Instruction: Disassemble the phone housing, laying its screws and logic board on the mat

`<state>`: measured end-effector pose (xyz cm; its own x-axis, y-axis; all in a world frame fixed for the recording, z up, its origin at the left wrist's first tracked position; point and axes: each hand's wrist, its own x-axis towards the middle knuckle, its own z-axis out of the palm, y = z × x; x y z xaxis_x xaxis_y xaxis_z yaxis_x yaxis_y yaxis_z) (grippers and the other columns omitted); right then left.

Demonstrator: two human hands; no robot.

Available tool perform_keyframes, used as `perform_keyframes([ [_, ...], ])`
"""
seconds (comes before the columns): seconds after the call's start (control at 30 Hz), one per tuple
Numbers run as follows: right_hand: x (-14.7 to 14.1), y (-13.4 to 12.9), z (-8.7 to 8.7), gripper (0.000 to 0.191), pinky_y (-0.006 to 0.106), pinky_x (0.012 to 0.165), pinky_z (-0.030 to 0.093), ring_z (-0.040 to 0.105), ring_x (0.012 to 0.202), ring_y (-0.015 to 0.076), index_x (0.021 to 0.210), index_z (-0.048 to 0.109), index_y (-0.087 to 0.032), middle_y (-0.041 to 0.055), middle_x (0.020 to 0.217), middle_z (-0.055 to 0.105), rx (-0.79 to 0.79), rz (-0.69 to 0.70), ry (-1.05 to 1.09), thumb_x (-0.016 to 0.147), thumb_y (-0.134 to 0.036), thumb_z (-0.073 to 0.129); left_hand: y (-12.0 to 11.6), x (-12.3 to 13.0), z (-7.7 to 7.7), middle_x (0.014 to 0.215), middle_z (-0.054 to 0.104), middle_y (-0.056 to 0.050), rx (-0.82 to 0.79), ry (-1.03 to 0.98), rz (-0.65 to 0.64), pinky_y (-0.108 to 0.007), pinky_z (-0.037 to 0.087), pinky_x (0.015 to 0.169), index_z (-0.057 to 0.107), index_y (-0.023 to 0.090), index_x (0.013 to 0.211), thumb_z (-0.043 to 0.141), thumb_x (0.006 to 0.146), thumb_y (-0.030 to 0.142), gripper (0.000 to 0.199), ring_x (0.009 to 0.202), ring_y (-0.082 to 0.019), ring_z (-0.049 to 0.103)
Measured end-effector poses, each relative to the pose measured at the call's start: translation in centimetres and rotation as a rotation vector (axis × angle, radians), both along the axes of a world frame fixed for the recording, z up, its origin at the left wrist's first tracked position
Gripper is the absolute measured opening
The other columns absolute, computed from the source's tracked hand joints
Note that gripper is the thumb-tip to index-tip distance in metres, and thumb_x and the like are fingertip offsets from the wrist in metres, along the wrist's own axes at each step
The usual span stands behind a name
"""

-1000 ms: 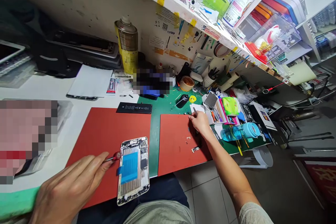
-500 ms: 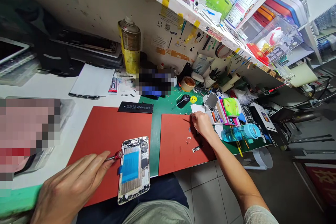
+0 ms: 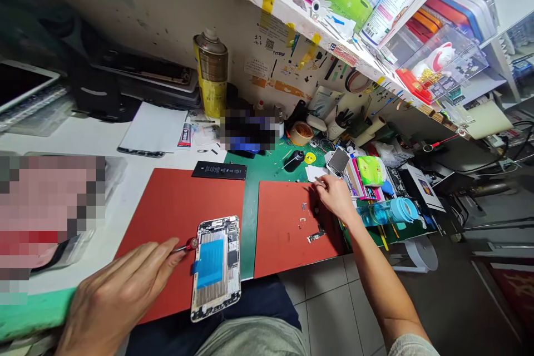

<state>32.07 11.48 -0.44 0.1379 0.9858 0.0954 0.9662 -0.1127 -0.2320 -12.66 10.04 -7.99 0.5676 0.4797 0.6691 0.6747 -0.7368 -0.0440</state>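
Observation:
My left hand (image 3: 120, 283) is closed round a slim precision screwdriver (image 3: 186, 246); its red, round-capped end points at the phone. That phone housing (image 3: 229, 286), opened up with its inner parts showing, lies at the front edge of the left red mat (image 3: 167, 206). A blue film strip (image 3: 211, 263) covers part of its inside. My right hand (image 3: 334, 194) is over the far right corner of the other red mat (image 3: 275, 222), fingers pinched together. What they grip, if anything, is too small to tell. Small loose phone parts (image 3: 316, 236) lie below that hand.
A black phone battery (image 3: 219, 170) lies along the left mat's far edge. Behind stand a spray can (image 3: 211, 75) and a small black bottle (image 3: 294, 161). At right are a blue water bottle (image 3: 390, 211) and a tool box (image 3: 348, 169). A shelf (image 3: 292, 16) overhangs the bench.
My right hand has moved a little to the right, toward the tool box. My left hand still grips the screwdriver by the phone. The whole view has shifted slightly.

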Motion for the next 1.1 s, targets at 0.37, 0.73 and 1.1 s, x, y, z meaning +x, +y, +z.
perform_keyframes([
  [0.37,1.6,-10.4,3.8,0.038,0.036,0.090,0.058,0.074,0.097,0.0235,0.112,0.078,-0.019,0.0097,0.103,0.079,0.313,-0.133,0.279,0.112,-0.045,0.051,-0.3,-0.5,-1.3,0.094,0.083,0.000,-0.113,-0.066,0.023,-0.037,0.052,0.073,0.072,0.025,0.111,0.047,0.105,0.014,0.028,0.077,-0.024,0.075],
  [0.73,0.3,-13.4,-2.9,0.036,0.035,0.078,0.060,0.073,0.076,0.0212,0.119,0.075,-0.017,0.0082,0.088,0.075,0.223,-0.130,0.264,0.104,-0.020,0.042,0.1,0.3,0.3,0.090,0.082,-0.004,0.010,0.017,-0.006,-0.034,0.051,0.075,0.069,0.015,0.107,0.058,0.106,0.012,0.011,0.074,-0.022,0.075],
  [1.1,-1.0,-14.1,-4.4,0.041,0.042,0.095,0.061,0.077,0.109,0.0288,0.126,0.071,-0.016,0.0178,0.121,0.079,0.107,-0.170,0.046,0.108,-0.024,0.035,0.0,0.1,-0.5,0.083,0.078,0.002,-0.020,-0.014,0.050,-0.032,0.050,0.071,0.068,0.018,0.108,0.062,0.108,0.019,0.006,0.068,-0.018,0.074],
])
